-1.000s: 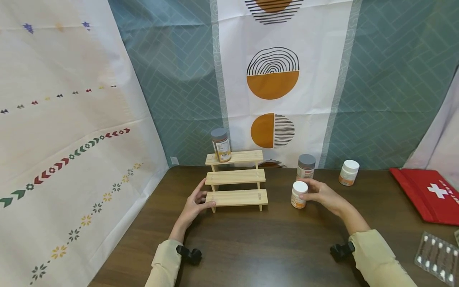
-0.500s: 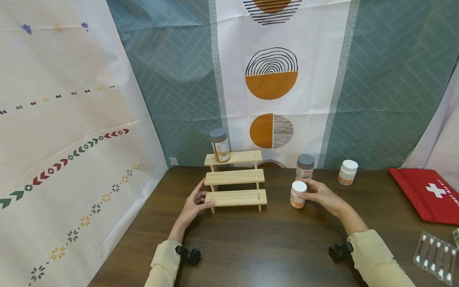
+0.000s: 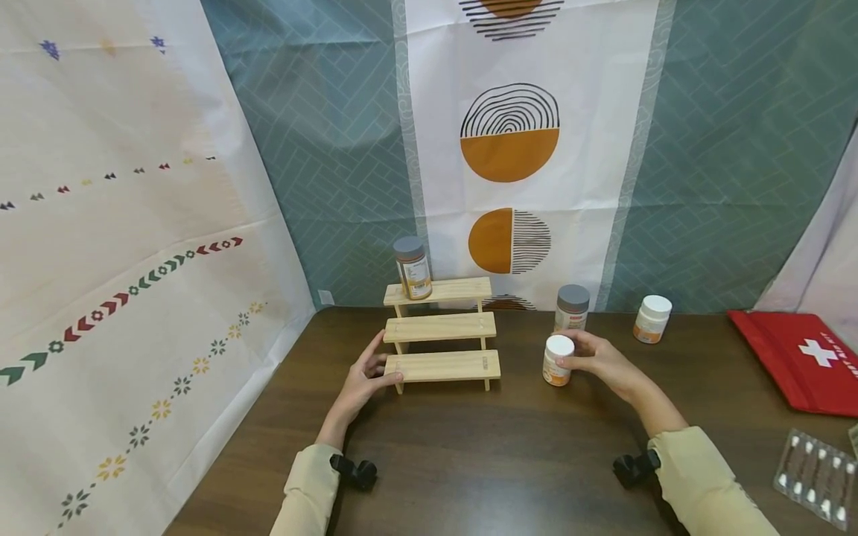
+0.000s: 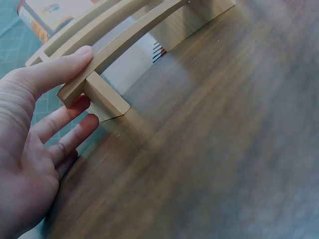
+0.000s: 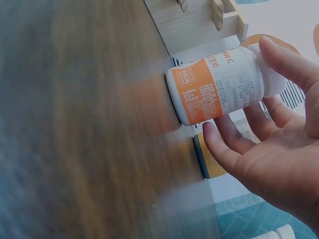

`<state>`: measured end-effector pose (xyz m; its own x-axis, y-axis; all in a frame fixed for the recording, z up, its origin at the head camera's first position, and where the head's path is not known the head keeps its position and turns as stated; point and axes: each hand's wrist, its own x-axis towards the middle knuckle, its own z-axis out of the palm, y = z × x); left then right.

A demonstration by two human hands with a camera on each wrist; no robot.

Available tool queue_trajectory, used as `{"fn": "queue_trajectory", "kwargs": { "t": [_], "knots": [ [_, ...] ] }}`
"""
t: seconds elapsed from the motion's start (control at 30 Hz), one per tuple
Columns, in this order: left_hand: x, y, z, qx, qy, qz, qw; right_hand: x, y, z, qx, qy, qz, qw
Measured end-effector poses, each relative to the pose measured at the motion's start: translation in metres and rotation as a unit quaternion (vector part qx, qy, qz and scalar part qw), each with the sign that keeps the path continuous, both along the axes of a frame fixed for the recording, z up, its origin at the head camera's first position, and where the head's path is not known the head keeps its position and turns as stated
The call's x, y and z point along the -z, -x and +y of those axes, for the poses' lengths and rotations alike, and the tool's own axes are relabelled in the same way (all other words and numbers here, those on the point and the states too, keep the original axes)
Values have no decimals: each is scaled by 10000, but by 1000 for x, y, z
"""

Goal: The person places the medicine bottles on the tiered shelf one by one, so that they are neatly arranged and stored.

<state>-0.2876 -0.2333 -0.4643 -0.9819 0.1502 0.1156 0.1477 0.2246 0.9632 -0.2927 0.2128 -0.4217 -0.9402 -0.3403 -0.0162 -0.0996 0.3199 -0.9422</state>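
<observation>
Right hand clamps fingers round white-orange plastic bottle; left hand pinches tiered pale-wood rack. Grasping, likely; lift wants steadiness.

The left arm reaches in from near left, its hand pinching, thumb laid above bent fingers. The right arm slants leftward from near right, its hand gripping between thumb and fingers. Both sleeves end above the wrists; the hands are well apart.
</observation>
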Motion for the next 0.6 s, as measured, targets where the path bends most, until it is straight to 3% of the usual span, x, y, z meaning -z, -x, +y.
{"fn": "queue_trajectory", "kwargs": {
  "t": [0.3, 0.6],
  "knots": [
    [-3, 3, 2, -43, 20, 77, 10000, -6, 0, -2, 51, -114, 87, 9999],
    [-3, -2, 1, 24, -63, -67, 10000, -9, -1, -11, 107, 11, 40, 9999]
  ]
}}
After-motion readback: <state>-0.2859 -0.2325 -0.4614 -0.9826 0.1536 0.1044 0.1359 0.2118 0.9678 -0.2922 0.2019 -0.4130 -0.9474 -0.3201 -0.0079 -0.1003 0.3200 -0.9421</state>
